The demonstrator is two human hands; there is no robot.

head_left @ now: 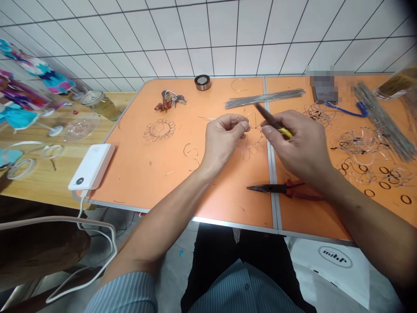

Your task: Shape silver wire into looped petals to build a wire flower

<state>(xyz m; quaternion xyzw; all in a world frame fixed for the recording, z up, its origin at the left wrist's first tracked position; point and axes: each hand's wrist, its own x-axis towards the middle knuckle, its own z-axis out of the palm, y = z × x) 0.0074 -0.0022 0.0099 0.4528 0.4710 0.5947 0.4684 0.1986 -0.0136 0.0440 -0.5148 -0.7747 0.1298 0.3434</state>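
My left hand (223, 141) is closed, its thumb and fingertips pinching a thin wire ring with looped petals (252, 148) over the orange table. A straight wire end sticks out to the left of that hand. In my right hand (301, 145) is a pair of pliers (267, 116) with dark jaws and a yellow handle; the jaws point up and left, apart from the fingers of the left hand. Needle-nose pliers (269, 188) with red handles lie below, partly under my right forearm. Left of my hands rests another looped wire ring (159, 129).
Keys (176, 100), a tape roll (202, 81) and a bundle of straight wires (263, 98) lie toward the wall. Tangled wire pieces (361, 141), dark rings (384, 184) and a second wire bundle (387, 124) cover the right side. A white power bank (92, 166) sits at the left edge.
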